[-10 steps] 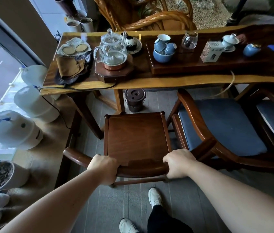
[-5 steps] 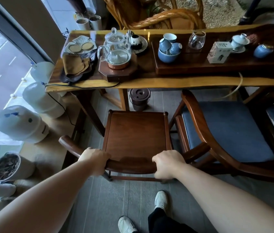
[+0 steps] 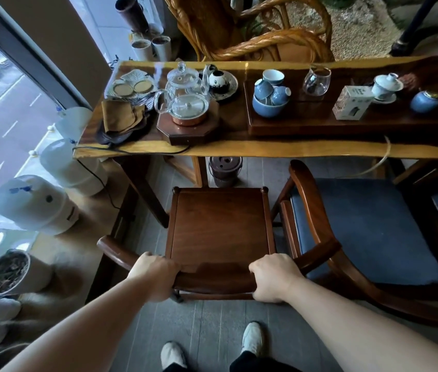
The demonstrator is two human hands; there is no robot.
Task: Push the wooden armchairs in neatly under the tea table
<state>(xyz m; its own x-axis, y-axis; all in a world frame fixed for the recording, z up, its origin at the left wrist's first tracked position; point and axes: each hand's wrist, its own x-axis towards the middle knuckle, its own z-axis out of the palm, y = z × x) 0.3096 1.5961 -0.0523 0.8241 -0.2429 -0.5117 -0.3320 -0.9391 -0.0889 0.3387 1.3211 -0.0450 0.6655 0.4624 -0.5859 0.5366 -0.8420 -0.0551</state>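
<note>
Wooden armchair (image 3: 219, 226) sits square to the table (image 3: 279, 150), seat front just short of its edge. Left hand (image 3: 156, 277) and right hand (image 3: 274, 277) clamp the back rail. Best push evenly, straight, clearing the cushioned chair (image 3: 368, 229) alongside.

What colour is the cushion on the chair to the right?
Blue cushion, seen in the head view.

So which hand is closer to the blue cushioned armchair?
Right. The right hand grips the bare wooden armchair's back rail beside the blue cushioned armchair, nearly touching its armrest. The left hand grips the rail's far end.
</note>
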